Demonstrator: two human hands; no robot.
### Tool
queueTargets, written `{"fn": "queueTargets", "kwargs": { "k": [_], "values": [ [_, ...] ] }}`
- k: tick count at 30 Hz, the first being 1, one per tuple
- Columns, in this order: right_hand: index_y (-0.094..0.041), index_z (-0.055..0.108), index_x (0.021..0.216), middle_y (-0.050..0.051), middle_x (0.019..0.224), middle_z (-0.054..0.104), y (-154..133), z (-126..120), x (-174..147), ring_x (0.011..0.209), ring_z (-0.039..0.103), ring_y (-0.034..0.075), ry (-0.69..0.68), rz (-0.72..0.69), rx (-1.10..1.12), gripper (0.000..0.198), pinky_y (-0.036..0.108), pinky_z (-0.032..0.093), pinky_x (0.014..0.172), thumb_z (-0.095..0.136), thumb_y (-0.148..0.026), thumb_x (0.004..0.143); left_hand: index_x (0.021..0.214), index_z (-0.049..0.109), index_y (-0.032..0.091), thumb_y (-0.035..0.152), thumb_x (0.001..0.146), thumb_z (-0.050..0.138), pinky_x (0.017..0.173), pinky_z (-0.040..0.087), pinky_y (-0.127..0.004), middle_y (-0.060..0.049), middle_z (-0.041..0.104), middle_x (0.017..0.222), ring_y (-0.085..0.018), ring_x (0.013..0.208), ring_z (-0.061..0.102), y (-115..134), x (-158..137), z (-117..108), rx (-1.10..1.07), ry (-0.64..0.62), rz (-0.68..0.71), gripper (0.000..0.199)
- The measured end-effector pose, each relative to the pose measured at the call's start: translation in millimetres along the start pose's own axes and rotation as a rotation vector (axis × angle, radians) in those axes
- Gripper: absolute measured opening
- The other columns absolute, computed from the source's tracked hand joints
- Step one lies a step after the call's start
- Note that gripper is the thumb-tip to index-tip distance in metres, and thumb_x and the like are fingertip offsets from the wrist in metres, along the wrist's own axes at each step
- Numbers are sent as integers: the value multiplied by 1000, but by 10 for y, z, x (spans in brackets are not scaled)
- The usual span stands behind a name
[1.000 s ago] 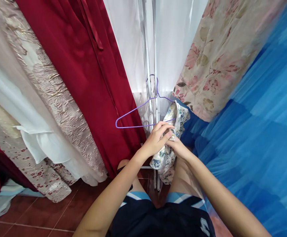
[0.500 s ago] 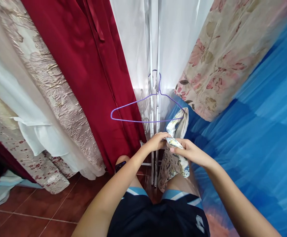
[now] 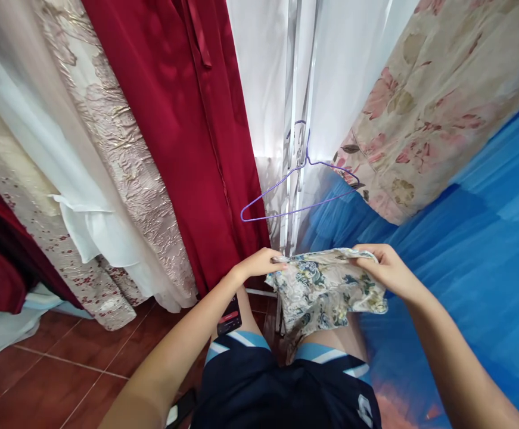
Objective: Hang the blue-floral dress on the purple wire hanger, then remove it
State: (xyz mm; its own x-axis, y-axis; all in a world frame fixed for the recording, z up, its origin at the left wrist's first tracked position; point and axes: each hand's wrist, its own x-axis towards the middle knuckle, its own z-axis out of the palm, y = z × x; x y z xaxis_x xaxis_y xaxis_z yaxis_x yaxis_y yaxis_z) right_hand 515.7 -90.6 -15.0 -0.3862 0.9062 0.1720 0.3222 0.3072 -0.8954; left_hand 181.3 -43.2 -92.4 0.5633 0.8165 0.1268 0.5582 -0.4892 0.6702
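A patterned garment (image 3: pixel 326 286) in cream, blue and yellow is stretched between my two hands, above my lap. My left hand (image 3: pixel 266 262) pinches its upper left corner. At the upper right edge, my right hand (image 3: pixel 378 265) is closed on the cloth, thumb in front. The lower part of the garment hangs down toward my thighs. Just beyond it, a bare purple hanger (image 3: pixel 281 214) hangs by its hook at the white metal stand (image 3: pixel 301 119), apart from both hands.
Long dresses hang all round: a dark red one (image 3: pixel 174 119), white cloth (image 3: pixel 259 71), a floral one (image 3: pixel 420 119) and blue tulle (image 3: pixel 465 268) on the right. A phone (image 3: pixel 230 316) rests by my left thigh. Red tiles (image 3: pixel 80 369) cover the floor.
The garment has come away from the hanger's right end. My hands have moved apart, spreading it out flat. The hanger now tilts, and the view has shifted slightly.
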Motion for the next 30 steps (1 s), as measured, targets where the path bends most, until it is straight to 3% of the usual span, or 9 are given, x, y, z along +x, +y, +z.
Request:
{"fn": "queueTargets", "kwargs": {
  "k": [4,8,11,14,16,18,21,26,30],
  "values": [
    [-17,59,67,-3,58,44,221,14,82,54,36,11,122,-2,-43,24,25,26,51,61,-34,84,70,65,16,42,88,59,62,40,-25,-1,63,66,-15,61,55,79,-508,-497,187,139,-127,33],
    [-18,63,71,-2,60,47,282,151,239,55,41,13,147,-71,-50,22,26,31,52,61,-35,85,90,70,18,29,91,53,85,48,-30,-6,73,99,-23,89,66,319,-815,-932,338,406,-77,20],
    [-20,68,77,6,84,62,221,172,506,87,59,24,250,-333,-147,15,33,46,75,65,-34,83,103,67,19,26,93,50,100,45,-35,-9,69,120,-26,111,64,477,-794,-1176,435,607,-28,21],
    [-22,67,78,10,98,65,189,84,888,127,47,31,305,-500,-300,14,42,39,103,63,-33,85,119,62,15,23,94,46,104,43,-39,-13,66,126,-28,117,60,534,-571,-1357,497,737,-40,31],
    [-22,63,72,9,90,65,211,7,1118,127,48,31,274,-478,-378,20,41,38,102,59,-34,88,128,57,13,21,94,44,102,45,-40,-15,66,123,-30,114,61,514,-387,-1429,514,750,-65,37],
    [-21,56,66,6,79,61,253,-47,1262,104,58,27,244,-396,-434,28,35,43,87,56,-36,90,126,58,12,22,94,44,98,46,-41,-16,68,117,-31,108,63,460,-250,-1444,527,699,-102,37],
    [-20,52,63,2,70,54,308,-47,1289,69,54,17,257,-312,-488,33,29,39,67,54,-37,91,116,61,13,26,94,44,93,48,-42,-17,69,109,-32,100,65,329,-216,-1366,531,585,-173,30],
    [-19,62,75,4,77,62,323,129,1146,73,56,17,231,-374,-448,17,28,39,67,54,-27,87,113,58,14,27,95,42,92,48,-44,-18,68,109,-33,101,64,103,-379,-1249,507,573,-273,28],
    [-18,62,75,3,76,61,310,271,1103,71,55,17,240,-369,-413,12,28,37,66,55,-22,84,112,55,13,25,95,39,92,48,-46,-21,67,108,-35,102,64,128,-226,-1421,525,652,-289,25]
  ]
}}
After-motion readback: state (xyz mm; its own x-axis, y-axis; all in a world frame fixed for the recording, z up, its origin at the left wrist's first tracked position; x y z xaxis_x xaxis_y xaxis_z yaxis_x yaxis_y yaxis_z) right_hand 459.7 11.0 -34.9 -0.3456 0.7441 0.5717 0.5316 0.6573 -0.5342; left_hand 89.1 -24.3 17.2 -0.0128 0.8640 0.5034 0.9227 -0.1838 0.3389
